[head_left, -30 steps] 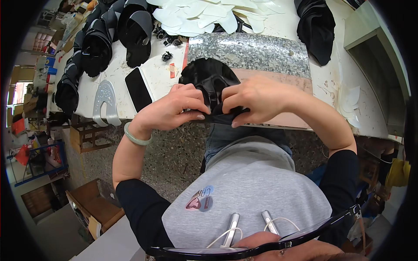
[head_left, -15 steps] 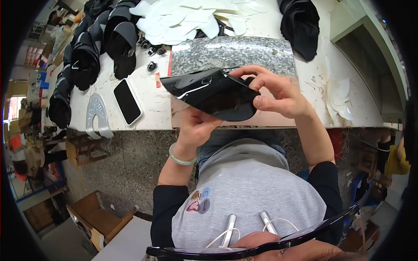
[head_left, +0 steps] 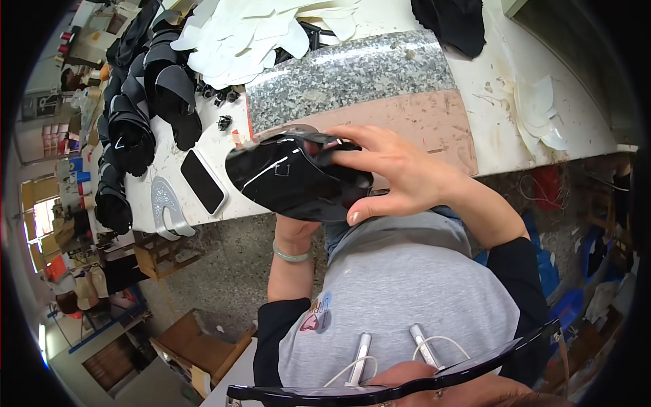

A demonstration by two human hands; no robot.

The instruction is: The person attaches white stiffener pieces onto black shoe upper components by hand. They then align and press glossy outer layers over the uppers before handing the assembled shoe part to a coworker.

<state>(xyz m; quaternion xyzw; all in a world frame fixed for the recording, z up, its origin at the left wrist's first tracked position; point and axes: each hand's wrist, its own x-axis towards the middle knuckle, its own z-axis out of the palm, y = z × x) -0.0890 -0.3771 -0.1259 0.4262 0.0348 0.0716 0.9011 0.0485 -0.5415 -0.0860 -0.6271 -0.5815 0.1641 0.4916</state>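
The right hand [head_left: 397,166] is holding a glossy black piece [head_left: 281,173], its grip spanning the piece's right end, with the thumb pressing at the near edge and the fingers reaching over the far side. The left hand [head_left: 296,229] is seemingly supporting it from below, left of that grip, but its fingers are hiding behind the piece, so how they are closing cannot be told. The handling seems partway: the piece is already curving into a hollow form, yet is not resting on the table [head_left: 498,98]; whether any part needs fastening is not showing. Farther left of the grip, bundled black pieces [head_left: 132,139] and a phone [head_left: 204,182] are lying; beyond it, a speckled slab [head_left: 346,74] and white cut-outs [head_left: 247,41] are spreading out.
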